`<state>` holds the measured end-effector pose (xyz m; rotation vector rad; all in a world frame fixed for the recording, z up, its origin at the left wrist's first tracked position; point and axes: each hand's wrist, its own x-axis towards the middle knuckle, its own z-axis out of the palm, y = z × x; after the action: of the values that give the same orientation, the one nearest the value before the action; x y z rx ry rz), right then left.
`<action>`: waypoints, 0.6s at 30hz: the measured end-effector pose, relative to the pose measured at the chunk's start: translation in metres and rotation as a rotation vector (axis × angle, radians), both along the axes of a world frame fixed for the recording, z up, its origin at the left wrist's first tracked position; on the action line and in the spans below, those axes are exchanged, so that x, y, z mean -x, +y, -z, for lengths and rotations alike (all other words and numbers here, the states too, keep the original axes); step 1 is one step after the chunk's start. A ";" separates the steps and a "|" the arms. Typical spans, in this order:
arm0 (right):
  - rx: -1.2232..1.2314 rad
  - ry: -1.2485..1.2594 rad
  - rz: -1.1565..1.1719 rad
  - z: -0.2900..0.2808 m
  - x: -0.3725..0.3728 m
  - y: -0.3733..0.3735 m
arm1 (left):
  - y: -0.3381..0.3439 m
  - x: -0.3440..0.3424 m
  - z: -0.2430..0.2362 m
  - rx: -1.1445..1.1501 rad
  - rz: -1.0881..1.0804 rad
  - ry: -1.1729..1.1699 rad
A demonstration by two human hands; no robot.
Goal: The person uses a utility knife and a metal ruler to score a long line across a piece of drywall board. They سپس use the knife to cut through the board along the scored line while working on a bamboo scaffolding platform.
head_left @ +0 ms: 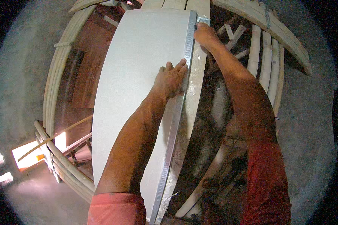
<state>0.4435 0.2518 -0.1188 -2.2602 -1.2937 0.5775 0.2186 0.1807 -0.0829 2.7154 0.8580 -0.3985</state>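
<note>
A long white board [139,52] lies before me, running away from me. Along its right edge runs a metal strip [163,176] with a row of pressed ridges. My left hand [171,79] rests on the strip and the board's edge about midway, fingers spread. Farther off, my right hand [205,34] is closed at the strip's far end, its fingertips against the edge. A small dark bit shows at those fingertips, too little to name. Just beyond that hand sits a small shiny metal piece [203,19].
A pale plank [193,99] shows under the board's right side. Wooden poles [266,56] stand or lie on the right, with more poles [60,71] on the left. A thin stick [54,138] slants at lower left. Grey walls [311,123] enclose the space.
</note>
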 end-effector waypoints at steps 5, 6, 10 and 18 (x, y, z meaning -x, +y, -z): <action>-0.227 0.061 0.122 0.016 -0.012 -0.042 | -0.001 0.003 0.004 0.002 0.029 -0.036; -0.297 0.037 0.222 0.021 -0.014 -0.038 | 0.000 0.003 0.006 -0.007 0.029 -0.046; -0.357 0.214 0.272 0.027 -0.025 -0.004 | 0.000 0.001 0.002 0.023 0.011 -0.023; -0.178 -0.061 0.153 0.016 -0.019 0.037 | 0.000 -0.004 -0.009 0.088 -0.031 0.032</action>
<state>0.4630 0.2892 -0.1346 -2.2185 -1.1399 0.3274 0.2228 0.1806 -0.0743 2.6190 0.8692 -0.4628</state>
